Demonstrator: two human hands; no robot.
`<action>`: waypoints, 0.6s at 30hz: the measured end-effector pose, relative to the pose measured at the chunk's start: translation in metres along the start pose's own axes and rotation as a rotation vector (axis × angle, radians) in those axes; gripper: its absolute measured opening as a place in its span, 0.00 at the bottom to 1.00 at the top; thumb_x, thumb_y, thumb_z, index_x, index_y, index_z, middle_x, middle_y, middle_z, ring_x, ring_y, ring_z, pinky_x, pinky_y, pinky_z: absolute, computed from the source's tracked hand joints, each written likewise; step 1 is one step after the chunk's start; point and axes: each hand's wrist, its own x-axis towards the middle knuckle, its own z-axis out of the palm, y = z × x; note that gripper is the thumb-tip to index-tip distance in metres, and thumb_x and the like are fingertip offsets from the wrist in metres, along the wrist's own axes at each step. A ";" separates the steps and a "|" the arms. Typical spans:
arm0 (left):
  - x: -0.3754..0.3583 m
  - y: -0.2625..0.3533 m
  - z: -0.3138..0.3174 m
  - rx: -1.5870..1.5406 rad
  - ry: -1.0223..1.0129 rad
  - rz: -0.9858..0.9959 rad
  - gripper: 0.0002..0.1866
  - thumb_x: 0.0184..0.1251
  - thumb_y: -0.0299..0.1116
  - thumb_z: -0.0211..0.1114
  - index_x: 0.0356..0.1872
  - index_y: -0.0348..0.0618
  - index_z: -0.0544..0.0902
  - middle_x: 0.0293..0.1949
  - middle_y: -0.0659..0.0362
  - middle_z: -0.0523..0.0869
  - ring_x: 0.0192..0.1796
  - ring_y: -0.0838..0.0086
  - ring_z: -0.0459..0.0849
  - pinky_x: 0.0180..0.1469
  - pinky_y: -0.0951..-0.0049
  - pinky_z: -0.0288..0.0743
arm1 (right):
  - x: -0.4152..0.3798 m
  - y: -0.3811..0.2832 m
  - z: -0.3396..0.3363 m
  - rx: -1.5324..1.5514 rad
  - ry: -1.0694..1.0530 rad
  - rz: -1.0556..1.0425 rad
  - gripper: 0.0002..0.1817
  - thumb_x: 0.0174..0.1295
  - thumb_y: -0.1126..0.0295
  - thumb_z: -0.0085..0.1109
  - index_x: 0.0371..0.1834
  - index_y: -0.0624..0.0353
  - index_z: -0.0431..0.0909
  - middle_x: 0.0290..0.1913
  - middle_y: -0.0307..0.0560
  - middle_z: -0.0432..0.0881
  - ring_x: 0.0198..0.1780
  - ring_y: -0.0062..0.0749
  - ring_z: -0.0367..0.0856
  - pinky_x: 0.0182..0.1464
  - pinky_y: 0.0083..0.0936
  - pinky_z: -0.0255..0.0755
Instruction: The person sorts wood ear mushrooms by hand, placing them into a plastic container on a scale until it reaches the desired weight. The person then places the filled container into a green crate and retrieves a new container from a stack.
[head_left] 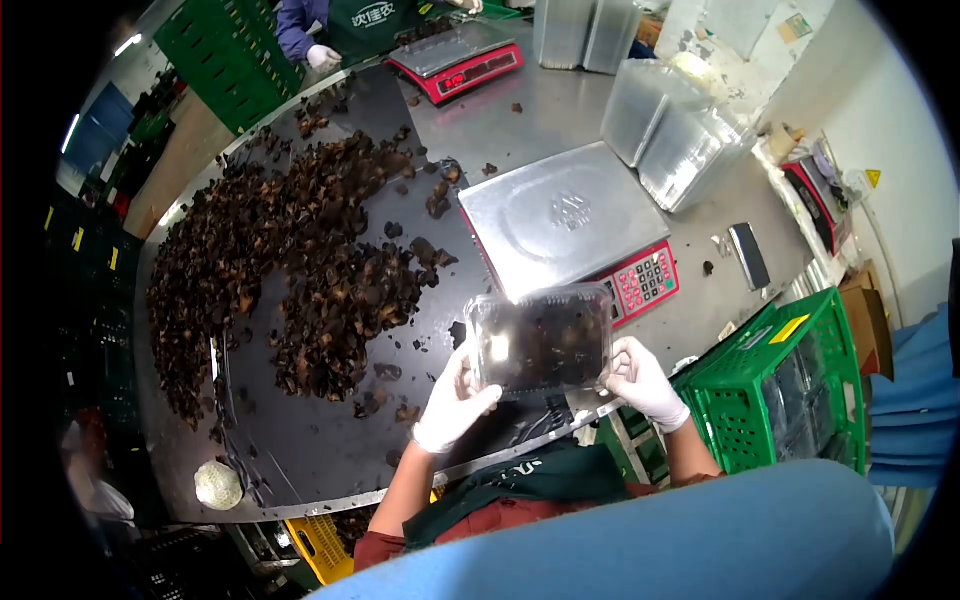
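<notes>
The left hand point(452, 402), in a white glove, has a partly closed grip on the near left corner of a clear, rectangular plastic box point(545, 340), its thumb along the near edge. The right hand point(645, 385), gloved the same way, pinches the near right corner between thumb and fingers. Dark brown pieces show through the box's glossy walls; whether its lid is fastened is hard to tell.

The box is held over the near edge of the grey metal surface point(550, 115), level or nearly so. Just beyond it sits a red scale with a square silver platform point(565, 215) and a keypad at its near right corner; the box overlaps the scale in the view, and I cannot tell if they touch.

To the left, a broad heap of dark brown, crinkled, fungus-like pieces point(330, 270) spreads over black sheeting, with loose bits around it. A pale, round, textured object point(218, 485) lies at the near left rim.

Right of the scale is a dark, flat, rectangular object with a light edge point(749, 256); behind it stand stacks of clear plastic containers point(675, 125). A green plastic crate point(725, 415) holding clear packs is beside the right hand. Across the surface, a person in a purple sleeve point(295, 28) and green apron stands near a second red scale point(455, 62).
</notes>
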 end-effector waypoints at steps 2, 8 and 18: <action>0.006 0.009 0.007 0.010 0.061 -0.015 0.42 0.62 0.25 0.67 0.75 0.44 0.53 0.31 0.61 0.79 0.27 0.80 0.77 0.31 0.80 0.74 | 0.005 -0.007 0.004 0.052 0.049 -0.035 0.17 0.58 0.84 0.56 0.50 0.63 0.68 0.34 0.39 0.77 0.35 0.18 0.78 0.41 0.17 0.75; 0.072 -0.007 0.010 0.126 0.122 0.207 0.46 0.61 0.30 0.69 0.75 0.41 0.50 0.26 0.63 0.77 0.25 0.80 0.75 0.30 0.79 0.72 | 0.055 -0.017 -0.012 -0.130 0.278 -0.250 0.22 0.64 0.78 0.52 0.62 0.66 0.66 0.33 0.35 0.76 0.32 0.15 0.75 0.37 0.14 0.72; 0.104 0.013 0.028 0.887 0.305 0.497 0.65 0.36 0.45 0.82 0.75 0.36 0.48 0.72 0.35 0.47 0.74 0.45 0.55 0.72 0.56 0.59 | 0.101 -0.051 -0.027 -1.191 0.134 -0.658 0.38 0.46 0.64 0.73 0.65 0.50 0.72 0.73 0.52 0.62 0.75 0.55 0.53 0.73 0.43 0.52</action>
